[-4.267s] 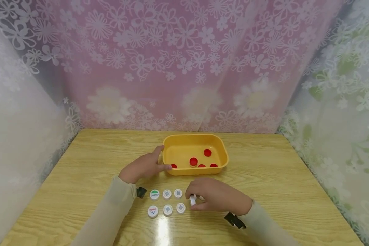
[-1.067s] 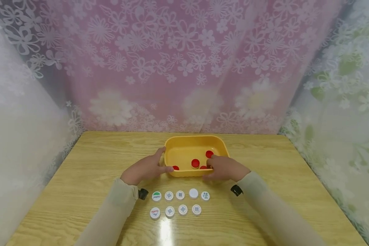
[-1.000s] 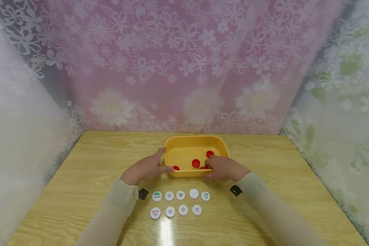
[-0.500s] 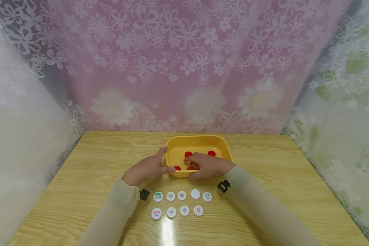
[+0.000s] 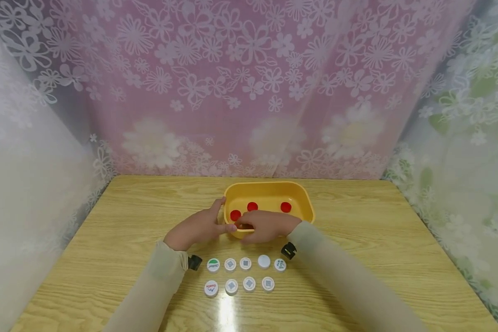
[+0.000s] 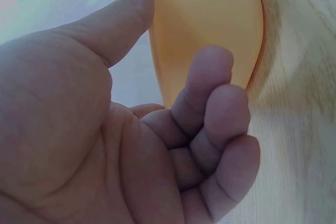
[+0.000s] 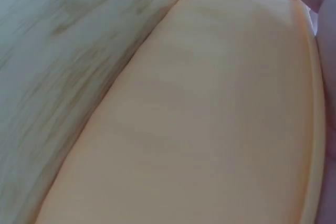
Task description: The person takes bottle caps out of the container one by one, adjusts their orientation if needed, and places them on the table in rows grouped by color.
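nine white caps are lying on one table, at least three red caps are sitting in one yellow tray, and two hands are showing.

Most of the view is filled by the outer wall of a pale orange tub, its rim curved from 1 o'clock down to 5. The rim is bordered at 3 o'clock by the right hand (cut off by the edge). Wood-grained tabletop (blurred) is seen towards 10.
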`<state>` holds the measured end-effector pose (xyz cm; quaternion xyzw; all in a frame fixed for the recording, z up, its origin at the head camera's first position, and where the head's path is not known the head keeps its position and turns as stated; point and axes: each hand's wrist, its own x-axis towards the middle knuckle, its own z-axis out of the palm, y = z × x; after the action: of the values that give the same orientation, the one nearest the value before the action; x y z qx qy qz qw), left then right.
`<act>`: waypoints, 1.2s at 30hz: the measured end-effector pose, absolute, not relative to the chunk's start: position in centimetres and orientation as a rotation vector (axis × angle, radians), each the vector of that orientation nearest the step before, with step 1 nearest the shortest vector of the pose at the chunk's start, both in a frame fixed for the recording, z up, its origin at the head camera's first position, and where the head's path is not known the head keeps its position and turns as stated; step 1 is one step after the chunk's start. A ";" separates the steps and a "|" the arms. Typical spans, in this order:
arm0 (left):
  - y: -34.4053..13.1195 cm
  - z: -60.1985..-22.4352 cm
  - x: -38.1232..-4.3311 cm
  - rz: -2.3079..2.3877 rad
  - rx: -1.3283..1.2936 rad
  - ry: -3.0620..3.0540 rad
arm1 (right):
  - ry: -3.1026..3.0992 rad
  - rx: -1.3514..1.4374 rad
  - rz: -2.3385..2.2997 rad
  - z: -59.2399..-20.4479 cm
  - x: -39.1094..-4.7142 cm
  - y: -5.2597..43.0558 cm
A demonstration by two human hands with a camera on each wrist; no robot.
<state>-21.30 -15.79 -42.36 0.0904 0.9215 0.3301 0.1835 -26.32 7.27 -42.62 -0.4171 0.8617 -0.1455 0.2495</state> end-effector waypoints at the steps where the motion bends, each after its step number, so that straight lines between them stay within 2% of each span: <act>1: -15.8 -42.4 -21.3 0.927 0.259 2.601 | 2.339 -1.121 -0.390 -42.7 -26.3 7.1; 9: -15.9 -42.5 -21.4 0.916 0.258 2.605 | 2.296 -1.171 -0.374 -43.3 -27.0 7.4; 13: -15.7 -42.7 -21.4 0.931 0.258 2.586 | 2.361 -1.163 -0.495 -42.7 -27.4 9.4; 17: -15.5 -42.5 -21.5 0.925 0.239 2.583 | 2.546 -1.014 -0.553 -41.3 -28.2 12.4; 20: -15.6 -42.3 -21.5 0.911 0.214 2.589 | 2.675 -0.970 -0.377 -41.0 -29.2 14.4; 24: -15.8 -42.3 -21.6 0.885 0.212 2.596 | 2.775 -1.054 -0.039 -42.0 -30.4 16.1; 29: -15.7 -42.3 -21.6 0.890 0.232 2.592 | 2.803 -1.114 0.111 -43.3 -31.0 16.2; 36: -15.5 -42.2 -21.7 0.882 0.228 2.593 | 2.648 -0.956 -0.145 -42.9 -30.7 15.3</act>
<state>-21.66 -15.46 -42.16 0.0813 0.9253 0.3147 0.1955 -30.70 15.26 -42.88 -0.3345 0.9272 -0.0506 0.1604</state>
